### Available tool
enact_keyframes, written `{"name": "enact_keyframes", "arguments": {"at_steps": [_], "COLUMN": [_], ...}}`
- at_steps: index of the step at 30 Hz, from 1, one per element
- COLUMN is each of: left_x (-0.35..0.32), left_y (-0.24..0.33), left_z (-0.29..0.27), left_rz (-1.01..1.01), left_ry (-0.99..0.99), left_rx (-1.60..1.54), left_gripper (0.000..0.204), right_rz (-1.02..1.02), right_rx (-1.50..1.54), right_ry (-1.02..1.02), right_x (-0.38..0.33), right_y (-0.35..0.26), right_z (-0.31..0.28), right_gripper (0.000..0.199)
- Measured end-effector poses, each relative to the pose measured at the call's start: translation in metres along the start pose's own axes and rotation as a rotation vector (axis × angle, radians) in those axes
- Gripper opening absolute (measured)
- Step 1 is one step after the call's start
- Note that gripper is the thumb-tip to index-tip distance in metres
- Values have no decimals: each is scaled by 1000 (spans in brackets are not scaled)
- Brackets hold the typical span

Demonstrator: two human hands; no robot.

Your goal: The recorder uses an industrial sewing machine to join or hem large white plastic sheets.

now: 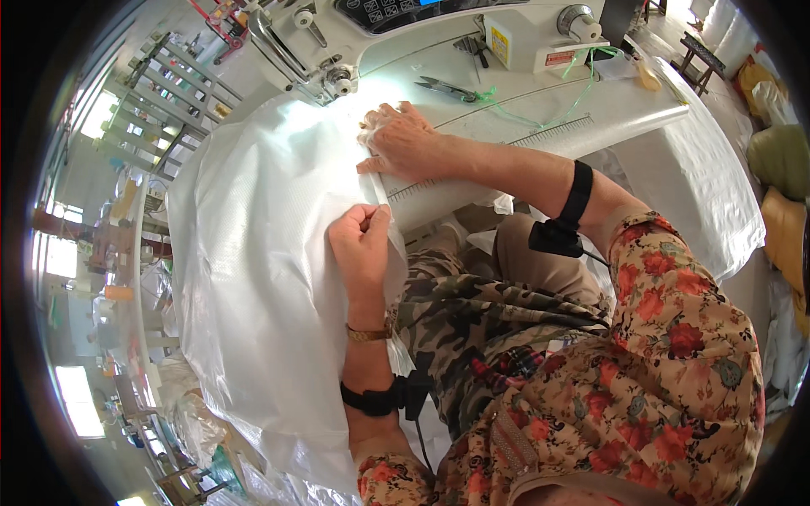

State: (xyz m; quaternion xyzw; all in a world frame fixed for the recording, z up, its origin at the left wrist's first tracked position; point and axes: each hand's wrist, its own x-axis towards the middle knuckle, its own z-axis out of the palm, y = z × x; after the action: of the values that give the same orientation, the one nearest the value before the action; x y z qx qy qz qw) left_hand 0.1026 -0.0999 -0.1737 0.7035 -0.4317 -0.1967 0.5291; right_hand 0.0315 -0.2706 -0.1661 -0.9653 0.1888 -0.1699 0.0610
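Observation:
A large white woven plastic sheet point(261, 244) hangs over the left part of the sewing machine's bed and down past my left side. My left hand point(361, 244) is closed, thumb against bent forefinger, on the sheet's right edge. Farther up that edge, my right hand point(401, 142) has its fingers bent over the material just right of the sewing head; its fingertips are partly lost in the glare. The sewing machine point(337, 72) stands at the far side with its lamp lit, and the needle point is hard to make out.
Thread snips point(447, 88) lie on the bed beside a loose green thread point(540, 122). A ruler strip point(553, 133) runs along its near edge. More white sheeting point(696, 185) drapes at the right. Slatted metal racks point(173, 93) stand at the far left.

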Motion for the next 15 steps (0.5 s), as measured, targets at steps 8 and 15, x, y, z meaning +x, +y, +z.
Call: {"name": "enact_keyframes", "arguments": {"at_steps": [8,15], "left_x": [46,68], "left_y": [14,4], "left_z": [-2,-5], "left_rz": [0,-23], "left_ry": [3,-23], "left_rx": [178,409], "left_gripper": [23,26], "right_rz": [44,23], "right_rx": [29,146], "right_ry": [16,3], "right_x": [10,7], "right_y": [6,-1], "right_z": [8,8], "right_gripper": [46,36]}}
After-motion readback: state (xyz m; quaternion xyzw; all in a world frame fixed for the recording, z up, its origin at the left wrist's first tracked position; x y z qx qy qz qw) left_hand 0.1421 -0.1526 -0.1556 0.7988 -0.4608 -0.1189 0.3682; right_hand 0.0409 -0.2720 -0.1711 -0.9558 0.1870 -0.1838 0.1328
